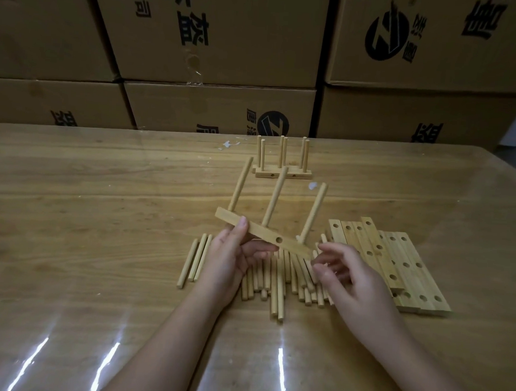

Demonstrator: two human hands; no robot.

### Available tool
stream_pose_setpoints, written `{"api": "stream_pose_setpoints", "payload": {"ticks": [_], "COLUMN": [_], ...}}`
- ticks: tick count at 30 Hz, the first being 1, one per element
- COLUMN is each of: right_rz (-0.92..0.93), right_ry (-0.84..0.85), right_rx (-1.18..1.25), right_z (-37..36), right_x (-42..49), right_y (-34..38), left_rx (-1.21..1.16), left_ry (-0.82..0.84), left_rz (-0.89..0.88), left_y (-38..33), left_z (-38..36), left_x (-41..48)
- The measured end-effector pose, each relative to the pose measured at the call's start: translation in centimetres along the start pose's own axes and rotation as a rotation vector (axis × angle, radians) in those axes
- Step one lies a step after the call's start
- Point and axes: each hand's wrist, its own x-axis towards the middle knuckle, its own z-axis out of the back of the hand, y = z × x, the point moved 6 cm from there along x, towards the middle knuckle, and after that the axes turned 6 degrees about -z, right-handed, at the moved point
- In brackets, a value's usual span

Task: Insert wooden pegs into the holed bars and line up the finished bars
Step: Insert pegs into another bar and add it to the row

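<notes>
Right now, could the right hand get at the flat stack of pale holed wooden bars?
Probably yes: the right hand looks empty and hovers just beside the stack of pale holed wooden bars, nothing between them.

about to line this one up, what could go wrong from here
1. The left hand grips the tilted bar near one end only; it may twist, and its leaning pegs could slip out if loosely seated.
2. Setting it beside the finished bars might topple them; they stand on narrow bases.
</notes>
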Motion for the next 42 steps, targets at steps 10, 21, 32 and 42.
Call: {"api": "stream_pose_setpoints", "payload": {"ticks": [10, 21, 32, 42], "right_rz": [-0.081, -0.11, 0.009, 0.195], "right_ry": [-0.079, -0.165, -0.27, -0.311], "right_rx": [0.086, -0.079, -0.326, -0.598], "right_z": [1.1, 3.3, 3.6, 0.0], "right_x": [0.7, 1.7, 1.6, 0.3], "right_y": [-1.1, -2.4, -1.7, -0.7], "left_rx": [-0.045, 0.212, 0.758, 0.972], "left_ry": [0.13, -0.048, 0.09, 0.039], "left_rz": [0.104, -0.033, -0.009, -0.079], "left_y": [0.5, -1.7, -3.3, -5.1], "left_z": [-1.1, 0.2, 0.8, 4.0], "left_x": [-0.8, -1.1, 0.0, 6.3]}}
